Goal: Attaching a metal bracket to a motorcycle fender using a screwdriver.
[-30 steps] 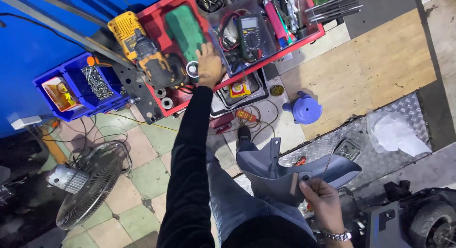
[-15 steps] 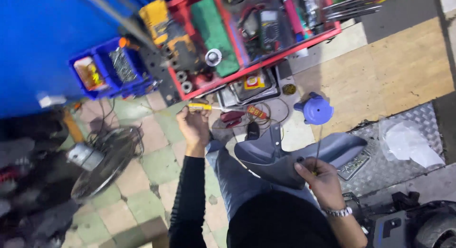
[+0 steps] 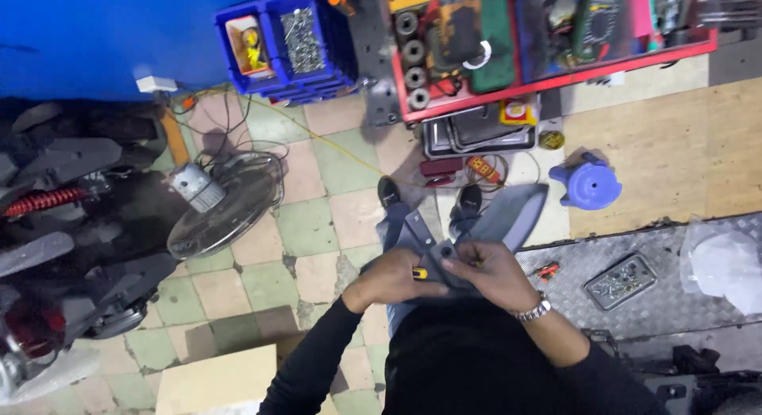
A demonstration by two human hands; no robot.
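Observation:
A grey plastic panel (image 3: 508,212) rests across my lap, its pointed end reaching toward the right. My left hand (image 3: 389,278) is closed around a yellow-and-black screwdriver handle (image 3: 419,273), held against the panel's near edge. My right hand (image 3: 486,272), with a metal watch on the wrist, presses on the panel just right of the tool, its fingers curled over the edge. The two hands almost touch. The screwdriver's tip is hidden under my fingers.
A red tool tray (image 3: 556,34) with sockets and a meter stands ahead, blue parts bins (image 3: 286,42) to its left. A floor fan (image 3: 226,200) lies at left beside a scooter (image 3: 71,224). A blue stool (image 3: 589,183) and a small metal tray of screws (image 3: 621,280) are at right.
My left hand left the red tool tray, came back with a yellow-handled screwdriver and now meets my right hand on the panel. The view swung left and down.

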